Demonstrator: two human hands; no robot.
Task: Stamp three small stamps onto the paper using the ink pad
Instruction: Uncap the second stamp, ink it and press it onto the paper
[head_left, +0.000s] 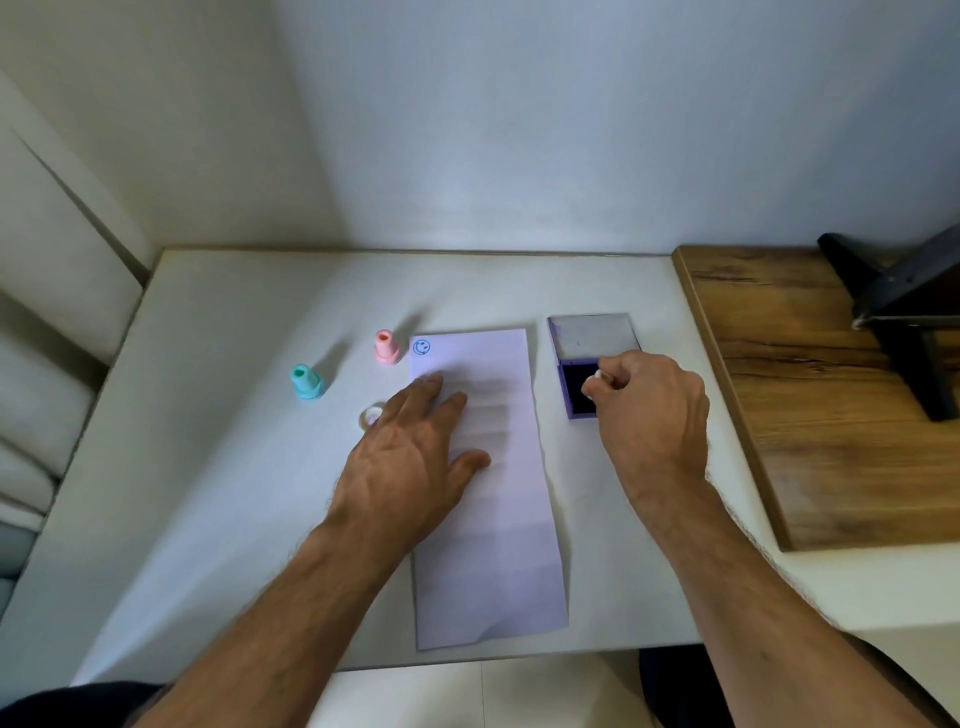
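A long white paper (498, 545) lies on the table, with one blue smiley print (421, 347) at its far left corner. My left hand (410, 467) rests flat on the paper's left edge, fingers spread. My right hand (649, 410) pinches a small white stamp (597, 382) over the dark pad of the open purple ink pad (574, 395), whose lid (592, 335) is folded back. A pink stamp (386, 347) and a teal stamp (306, 382) stand left of the paper. A small round cap (372, 415) lies beside my left hand.
The white table (208, 493) ends at a wall behind and a front edge near my body. A raised wooden board (810, 389) with a black stand (904, 306) sits to the right. Cushions lie at the left.
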